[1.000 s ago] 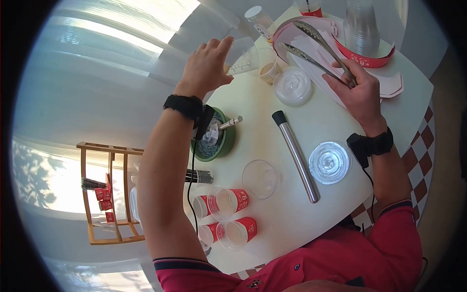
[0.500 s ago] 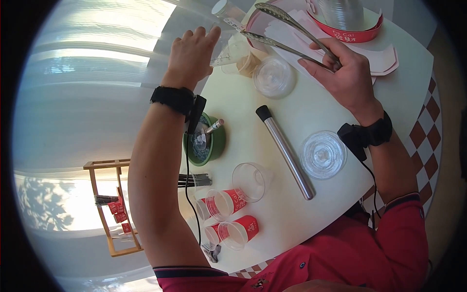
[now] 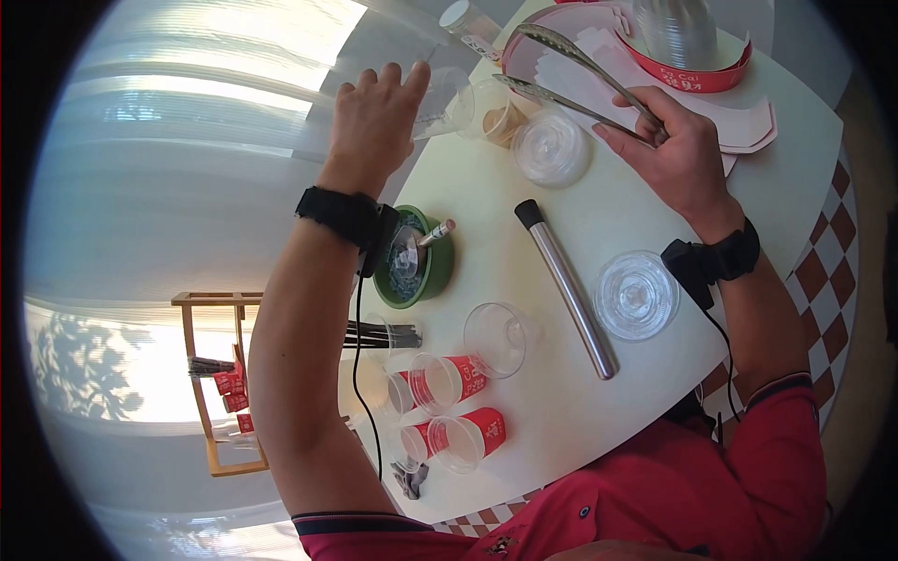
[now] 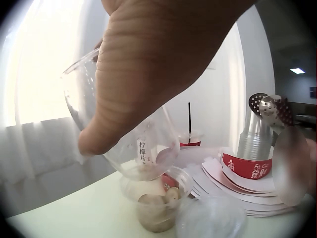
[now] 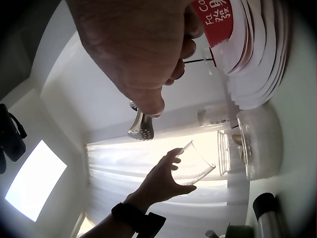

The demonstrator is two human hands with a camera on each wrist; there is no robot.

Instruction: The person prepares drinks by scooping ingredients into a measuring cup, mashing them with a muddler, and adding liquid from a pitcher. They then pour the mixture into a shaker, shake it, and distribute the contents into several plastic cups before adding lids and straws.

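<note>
My left hand (image 3: 376, 122) grips a clear plastic cup (image 3: 454, 101) with printed marks. In the left wrist view the cup (image 4: 79, 96) is tilted, its lower end close over an open clear tub (image 4: 156, 215) that holds pale brown pieces. Next to that tub lies a round clear lid (image 3: 552, 150). Metal tongs (image 3: 572, 58) with perforated ends are held in my right hand (image 3: 675, 154), between thumb and fingers. The tongs' arms are spread, with nothing between their ends, above the flat pale paper sleeves (image 3: 599, 61).
A steel muddler (image 3: 572, 299) with a black end lies mid-table beside stacked clear lids (image 3: 638, 294). Left stand a green tub (image 3: 441, 271), black straws (image 3: 398, 335), a clear cup (image 3: 494, 338) and several red-sleeved cups (image 3: 486, 432). Stacked clear cups (image 3: 675, 33) stand in a red sleeve (image 3: 692, 79).
The head view has shifted about. My left hand has turned slightly with the cup, staying near the tub. The right hand still holds the spread tongs.
</note>
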